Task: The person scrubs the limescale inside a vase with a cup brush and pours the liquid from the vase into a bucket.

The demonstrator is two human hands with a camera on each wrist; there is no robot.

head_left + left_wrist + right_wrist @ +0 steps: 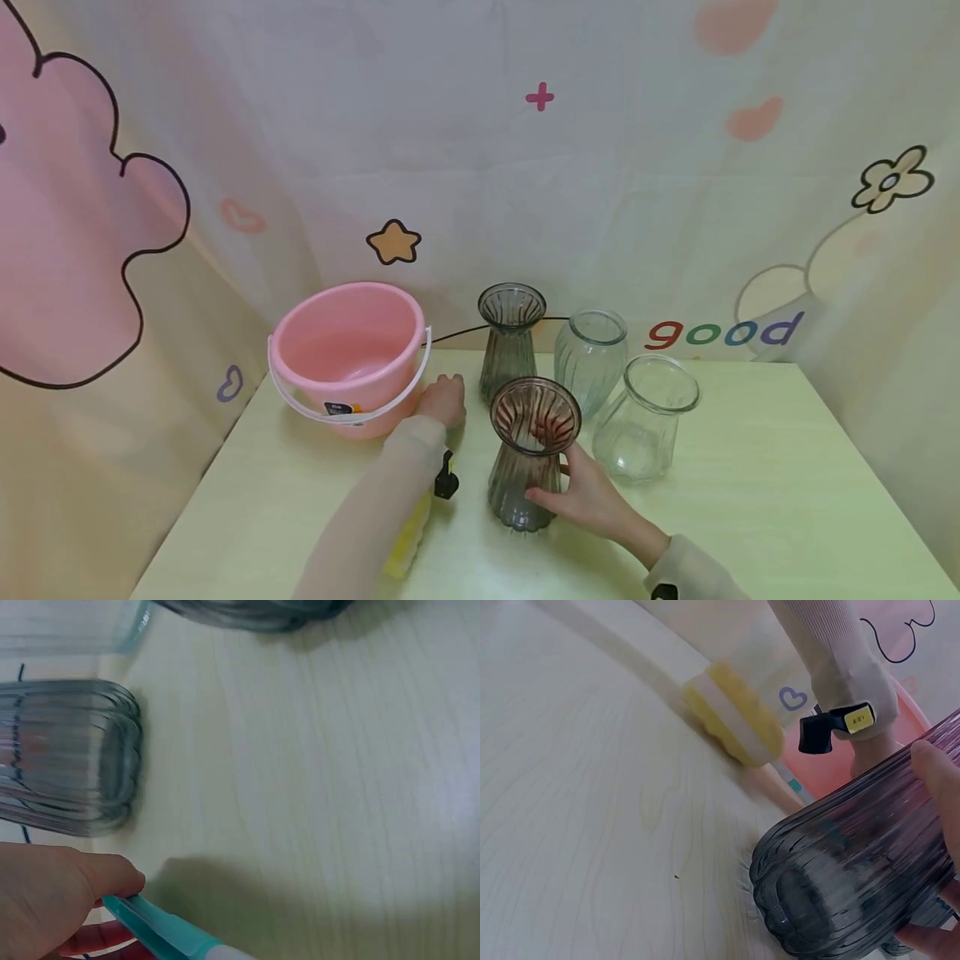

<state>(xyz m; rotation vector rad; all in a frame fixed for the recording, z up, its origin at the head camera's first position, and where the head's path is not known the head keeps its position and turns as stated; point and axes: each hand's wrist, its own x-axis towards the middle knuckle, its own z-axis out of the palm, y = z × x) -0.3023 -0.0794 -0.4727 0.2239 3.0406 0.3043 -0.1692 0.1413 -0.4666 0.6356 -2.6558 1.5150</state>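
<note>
My left hand (444, 402) grips the teal and white handle (169, 928) of a sponge brush beside the pink bucket. Its yellow sponge head (733, 712) with a pale middle stripe points toward me and is partly covered by my sleeve in the head view. In my right hand (592, 502) is a ribbed, smoky grey glass vase (517, 487), mouth up, thumb on the near side and fingers around the far side. Whether its base touches the table cannot be told. The vase's flared rim lies outside the right wrist view.
A pink bucket (405, 392) with a white handle stands at the left. Behind the held vase are another grey vase (508, 358), a clear rounded vase (591, 367) and a clear wide-mouthed vase (637, 437). A printed curtain (450, 125) hangs behind the pale table (757, 500).
</note>
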